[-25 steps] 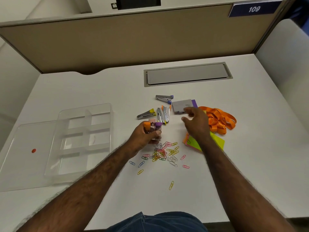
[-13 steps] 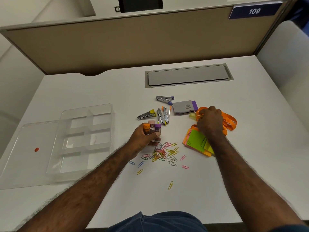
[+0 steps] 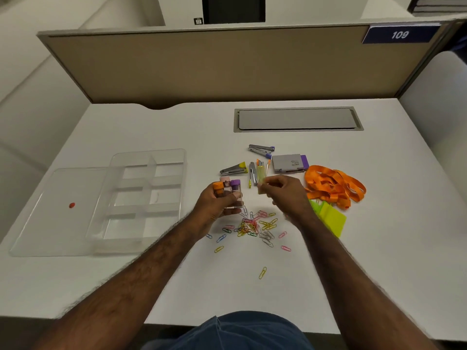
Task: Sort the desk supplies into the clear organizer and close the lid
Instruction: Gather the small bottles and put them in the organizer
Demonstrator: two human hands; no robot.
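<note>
Blue denim fills the bottom edge, and both bare forearms reach from there over the white desk. One yellow clip lies alone nearest the person; beyond it a loose pile of coloured clips spreads between the two wrists. The left hand curls round three small boxes held upright side by side, capped orange, pink and purple, just above the near edge of the pile. The right hand pinches a small pale yellow box between thumb and fingertips, a little right of the three boxes and apart from them; the box is blurred. Yellow-green notes lie on the desk right of the right wrist, partly hidden by it. To the left, well apart from the hands, the clear organizer sits open with bare compartments, and its lid lies flat against its left side with a red dot on it. Behind the hands lie a yellow-ended stapler, a bundle of staple strips, a grey-and-purple box and, farther back, a purple-ended stapler. An orange lanyard is heaped to the right of them. A grey hatch is set into the desk farther on, before the tan partition with a blue plate reading 109.
</note>
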